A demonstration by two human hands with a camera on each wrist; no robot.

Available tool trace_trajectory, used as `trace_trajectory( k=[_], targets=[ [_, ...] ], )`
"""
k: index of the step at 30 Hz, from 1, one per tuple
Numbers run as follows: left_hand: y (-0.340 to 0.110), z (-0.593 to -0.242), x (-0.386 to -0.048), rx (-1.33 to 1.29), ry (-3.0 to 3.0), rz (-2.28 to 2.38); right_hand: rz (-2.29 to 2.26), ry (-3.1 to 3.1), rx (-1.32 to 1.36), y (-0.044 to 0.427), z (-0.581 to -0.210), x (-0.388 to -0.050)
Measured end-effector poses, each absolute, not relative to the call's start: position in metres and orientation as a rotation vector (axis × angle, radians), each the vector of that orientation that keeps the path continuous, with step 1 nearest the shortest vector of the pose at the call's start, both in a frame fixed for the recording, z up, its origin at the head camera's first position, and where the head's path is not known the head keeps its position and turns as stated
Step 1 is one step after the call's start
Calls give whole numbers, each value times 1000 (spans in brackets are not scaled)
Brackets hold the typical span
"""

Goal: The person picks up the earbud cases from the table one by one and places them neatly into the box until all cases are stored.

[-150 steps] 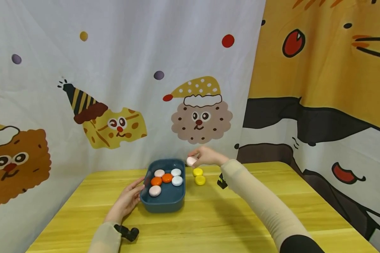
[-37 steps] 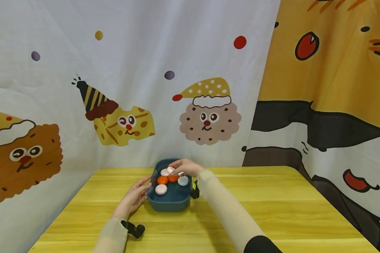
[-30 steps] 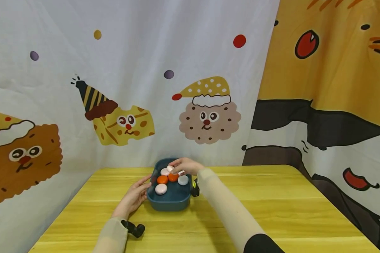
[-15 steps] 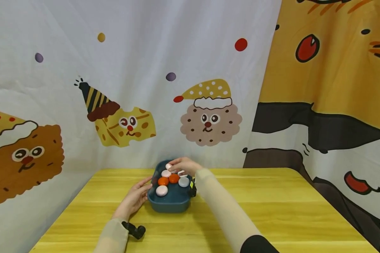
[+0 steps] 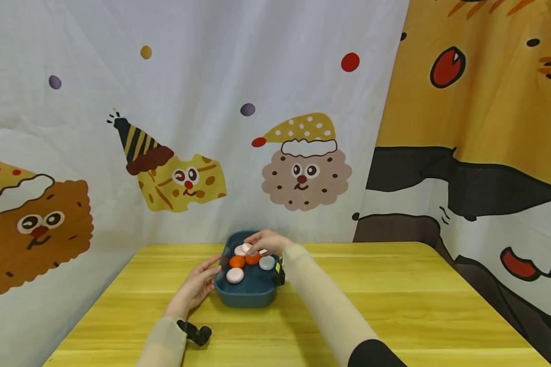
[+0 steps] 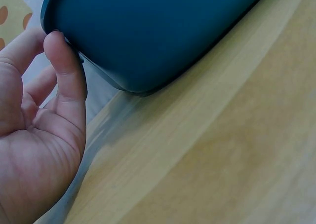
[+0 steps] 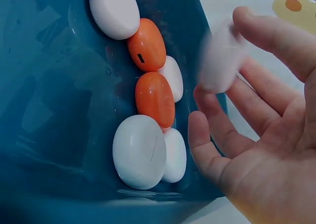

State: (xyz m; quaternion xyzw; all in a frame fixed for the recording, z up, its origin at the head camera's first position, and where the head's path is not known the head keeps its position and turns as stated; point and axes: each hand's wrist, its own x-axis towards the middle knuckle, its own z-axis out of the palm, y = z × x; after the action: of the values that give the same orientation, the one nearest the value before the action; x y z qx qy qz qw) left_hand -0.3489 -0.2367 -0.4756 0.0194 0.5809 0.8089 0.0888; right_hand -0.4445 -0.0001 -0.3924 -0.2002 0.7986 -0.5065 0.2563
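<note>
A dark blue, deep plastic box (image 5: 245, 299) holds several smooth oval plastic pieces, in a loose cluster. Pale pink (image 5: 235, 276), orange (image 5: 236, 262) and white pieces (image 5: 267, 263) are among them; a few show a small black slot in the right wrist view. My right hand (image 5: 270, 241) reaches over the box's far part and pinches a pale piece (image 7: 219, 61) between thumb and fingertips, blurred and just above the others. My left hand (image 5: 195, 289) touches the box's left side, its thumb (image 6: 61, 56) near the rim and its fingers barely bent.
The box stands on a yellow wood-grain table (image 5: 376, 295), close to its back edge. Behind hangs a cartoon-printed curtain (image 5: 193, 66). A black wrist camera (image 5: 195, 332) sits on the left wrist.
From right of the box, my right hand has come over it with a pale piece, lately raised and lowered slightly. Two yellow pieces seen earlier are out of sight. My left hand stays at the box.
</note>
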Motion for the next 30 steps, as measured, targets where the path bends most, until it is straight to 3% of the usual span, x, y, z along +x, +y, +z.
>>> trace_trajectory(
  k=[18, 30],
  targets=[
    [-237, -474, -347, 86, 1721, 2399, -1354, 2158, -582, 9, -387, -446],
    [-238, -474, -348, 67, 1744, 2390, -1445, 2171, -591, 47, -368, -451]
  ],
)
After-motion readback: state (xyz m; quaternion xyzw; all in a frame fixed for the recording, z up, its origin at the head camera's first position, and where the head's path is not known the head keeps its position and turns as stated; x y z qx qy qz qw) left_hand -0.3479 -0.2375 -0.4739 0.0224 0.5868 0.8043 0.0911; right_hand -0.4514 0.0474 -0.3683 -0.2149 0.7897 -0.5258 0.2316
